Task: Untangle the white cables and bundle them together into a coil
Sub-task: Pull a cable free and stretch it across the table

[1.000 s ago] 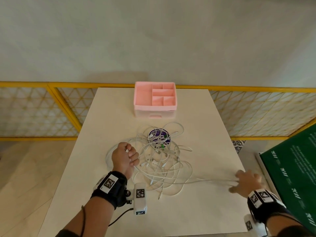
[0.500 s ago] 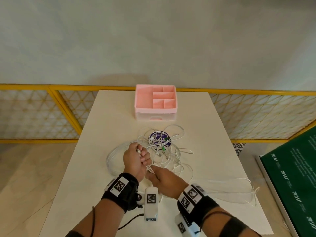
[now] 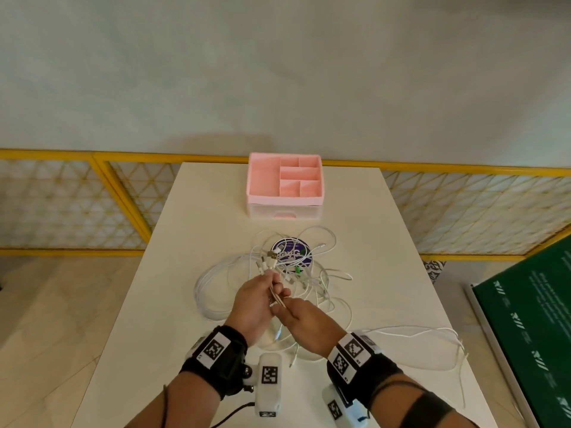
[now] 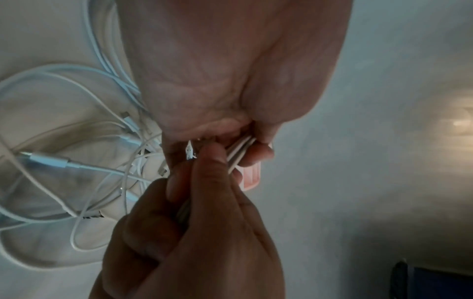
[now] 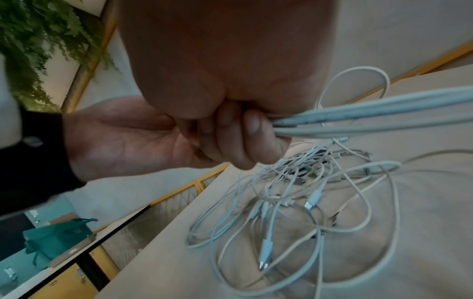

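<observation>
A tangle of white cables (image 3: 304, 274) lies mid-table, partly over a purple disc (image 3: 292, 251). My left hand (image 3: 272, 291) grips a bunch of cable strands just above the tangle, with several plug ends sticking out past its fingers. My right hand (image 3: 284, 307) meets it from the near side and pinches the same strands. In the left wrist view the strands (image 4: 240, 151) run between the left fingers (image 4: 256, 153) and the right hand (image 4: 202, 202). In the right wrist view the right fingers (image 5: 252, 131) curl round several strands (image 5: 371, 113) above the tangle (image 5: 307, 202).
A pink compartment organizer (image 3: 264, 180) stands at the table's far end. A long slack cable loop (image 3: 432, 332) trails to the near right corner of the table (image 3: 185, 335). A green board (image 3: 525, 335) lies off the right edge. Yellow railing (image 3: 123, 193) runs behind.
My right hand came in from the table's right edge to meet the left hand and now pinches the strands there. The cable it had pulled taut now lies slack at the right.
</observation>
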A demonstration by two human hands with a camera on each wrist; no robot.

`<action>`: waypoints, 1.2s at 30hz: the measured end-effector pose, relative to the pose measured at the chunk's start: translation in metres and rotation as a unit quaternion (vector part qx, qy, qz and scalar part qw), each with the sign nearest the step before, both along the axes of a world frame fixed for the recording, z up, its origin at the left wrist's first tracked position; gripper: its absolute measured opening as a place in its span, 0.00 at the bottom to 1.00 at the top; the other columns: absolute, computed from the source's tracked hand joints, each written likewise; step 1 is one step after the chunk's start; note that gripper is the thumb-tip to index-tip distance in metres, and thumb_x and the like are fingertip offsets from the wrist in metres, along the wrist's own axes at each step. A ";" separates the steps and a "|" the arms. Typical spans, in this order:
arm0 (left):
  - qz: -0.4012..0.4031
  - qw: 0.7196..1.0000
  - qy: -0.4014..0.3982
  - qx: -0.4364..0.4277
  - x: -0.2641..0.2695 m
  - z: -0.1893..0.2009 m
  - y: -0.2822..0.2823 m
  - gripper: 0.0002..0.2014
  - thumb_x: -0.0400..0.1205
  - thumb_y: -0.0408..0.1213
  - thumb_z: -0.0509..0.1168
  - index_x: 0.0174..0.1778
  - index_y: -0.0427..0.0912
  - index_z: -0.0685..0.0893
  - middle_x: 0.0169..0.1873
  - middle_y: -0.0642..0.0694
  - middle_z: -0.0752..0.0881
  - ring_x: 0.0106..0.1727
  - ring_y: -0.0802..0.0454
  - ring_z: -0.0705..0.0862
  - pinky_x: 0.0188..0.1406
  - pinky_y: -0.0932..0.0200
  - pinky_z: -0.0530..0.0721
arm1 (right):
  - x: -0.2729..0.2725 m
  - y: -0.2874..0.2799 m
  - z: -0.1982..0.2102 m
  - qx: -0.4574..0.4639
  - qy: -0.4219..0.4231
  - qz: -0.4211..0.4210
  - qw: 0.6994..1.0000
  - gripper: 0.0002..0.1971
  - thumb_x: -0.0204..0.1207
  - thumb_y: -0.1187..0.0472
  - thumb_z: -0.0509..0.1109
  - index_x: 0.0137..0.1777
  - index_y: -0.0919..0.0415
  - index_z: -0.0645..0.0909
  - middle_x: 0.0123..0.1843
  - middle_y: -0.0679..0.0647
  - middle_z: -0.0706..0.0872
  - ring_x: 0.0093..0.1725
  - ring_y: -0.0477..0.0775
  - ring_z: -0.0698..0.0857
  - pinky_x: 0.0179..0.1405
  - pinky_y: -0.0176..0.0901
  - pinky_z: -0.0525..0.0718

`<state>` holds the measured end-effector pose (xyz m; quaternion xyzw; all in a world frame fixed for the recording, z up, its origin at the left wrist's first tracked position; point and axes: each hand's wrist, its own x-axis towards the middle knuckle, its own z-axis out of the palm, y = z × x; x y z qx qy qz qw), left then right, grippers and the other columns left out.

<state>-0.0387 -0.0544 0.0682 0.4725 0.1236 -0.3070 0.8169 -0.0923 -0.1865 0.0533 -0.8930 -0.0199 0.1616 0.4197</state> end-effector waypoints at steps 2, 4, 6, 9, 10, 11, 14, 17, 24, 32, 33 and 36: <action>0.014 1.000 -0.005 0.008 0.002 0.003 -0.004 0.15 0.92 0.38 0.54 0.41 0.38 0.77 0.31 0.43 0.76 0.41 0.43 0.83 0.50 0.50 0.81 | -0.003 0.000 -0.002 -0.004 -0.015 -0.004 1.000 0.18 0.90 0.47 0.54 0.35 0.42 0.65 0.30 0.43 0.72 0.28 0.40 0.71 0.33 0.34 0.67; 0.033 0.999 -0.004 -0.005 0.004 0.005 -0.006 0.16 0.92 0.38 0.53 0.40 0.38 0.77 0.31 0.42 0.76 0.39 0.41 0.82 0.49 0.47 0.83 | -0.007 -0.003 -0.005 -0.010 -0.031 0.001 0.999 0.16 0.90 0.46 0.54 0.37 0.40 0.64 0.30 0.43 0.72 0.28 0.40 0.72 0.33 0.34 0.68; 0.058 0.998 -0.001 -0.020 0.010 0.004 -0.005 0.16 0.92 0.38 0.53 0.41 0.36 0.78 0.30 0.42 0.76 0.36 0.42 0.81 0.50 0.43 0.83 | -0.011 -0.012 -0.012 -0.026 -0.030 -0.003 0.999 0.17 0.89 0.43 0.53 0.37 0.42 0.64 0.29 0.44 0.72 0.28 0.42 0.72 0.36 0.41 0.73; 0.085 0.996 0.010 -0.032 0.020 0.001 0.000 0.16 0.92 0.38 0.52 0.45 0.35 0.80 0.27 0.45 0.73 0.29 0.48 0.75 0.50 0.43 0.82 | -0.022 -0.035 -0.025 -0.091 -0.011 -0.006 0.996 0.19 0.87 0.37 0.49 0.39 0.46 0.66 0.32 0.46 0.76 0.35 0.53 0.79 0.45 0.55 0.80; 0.091 0.995 0.015 -0.033 0.024 0.000 0.001 0.16 0.92 0.39 0.52 0.46 0.36 0.81 0.25 0.47 0.71 0.26 0.50 0.72 0.45 0.46 0.81 | -0.027 -0.044 -0.029 -0.115 0.001 -0.001 0.993 0.19 0.87 0.37 0.48 0.42 0.47 0.68 0.34 0.47 0.78 0.39 0.57 0.82 0.47 0.56 0.81; 0.095 0.995 0.019 -0.033 0.027 -0.001 0.004 0.16 0.92 0.39 0.51 0.45 0.37 0.80 0.23 0.49 0.69 0.24 0.52 0.70 0.40 0.49 0.79 | -0.032 -0.053 -0.033 -0.135 0.015 0.000 0.991 0.19 0.87 0.37 0.48 0.44 0.48 0.70 0.37 0.49 0.80 0.43 0.59 0.84 0.49 0.55 0.81; 0.104 0.994 0.033 -0.025 0.034 -0.006 0.007 0.17 0.92 0.39 0.51 0.40 0.42 0.77 0.21 0.52 0.67 0.21 0.55 0.66 0.32 0.54 0.72 | -0.045 -0.081 -0.042 -0.185 0.057 -0.003 0.981 0.20 0.85 0.35 0.47 0.47 0.48 0.71 0.45 0.55 0.85 0.50 0.61 0.86 0.51 0.53 0.80; 0.116 0.992 0.043 -0.014 0.037 -0.009 0.013 0.17 0.91 0.38 0.51 0.36 0.44 0.74 0.22 0.52 0.67 0.19 0.56 0.64 0.25 0.58 0.68 | -0.053 -0.116 -0.051 -0.240 0.103 -0.013 0.965 0.27 0.81 0.30 0.46 0.51 0.51 0.76 0.51 0.56 0.88 0.55 0.61 0.87 0.54 0.51 0.80; 0.117 0.989 0.078 -0.047 0.050 -0.009 0.037 0.15 0.86 0.34 0.51 0.32 0.46 0.70 0.18 0.54 0.64 0.15 0.58 0.60 0.14 0.64 0.61 | -0.080 -0.233 -0.037 -0.363 0.135 -0.135 0.912 0.11 0.88 0.46 0.60 0.49 0.48 0.81 0.46 0.48 0.87 0.48 0.53 0.87 0.38 0.36 0.76; 0.091 0.993 0.071 -0.014 0.035 -0.013 0.026 0.18 0.90 0.40 0.52 0.32 0.45 0.71 0.19 0.54 0.65 0.17 0.59 0.60 0.17 0.64 0.61 | 0.009 -0.263 -0.033 -0.365 0.320 0.001 0.874 0.54 0.23 0.17 0.75 0.55 0.39 0.74 0.63 0.43 0.80 0.63 0.51 0.81 0.68 0.51 0.77; 0.100 0.992 0.070 -0.012 0.036 -0.014 0.029 0.18 0.90 0.40 0.52 0.32 0.46 0.71 0.19 0.54 0.65 0.17 0.59 0.60 0.17 0.64 0.62 | 0.029 -0.250 -0.021 -0.337 0.307 0.001 0.890 0.57 0.20 0.17 0.74 0.57 0.38 0.74 0.62 0.43 0.80 0.63 0.51 0.81 0.70 0.51 0.77; 0.125 0.990 0.070 0.000 0.036 -0.015 0.040 0.19 0.91 0.40 0.52 0.32 0.45 0.71 0.19 0.54 0.65 0.17 0.58 0.61 0.17 0.63 0.63 | 0.084 -0.183 0.033 -0.268 0.227 0.028 0.936 0.45 0.43 0.24 0.82 0.61 0.41 0.76 0.57 0.43 0.82 0.60 0.49 0.82 0.68 0.49 0.77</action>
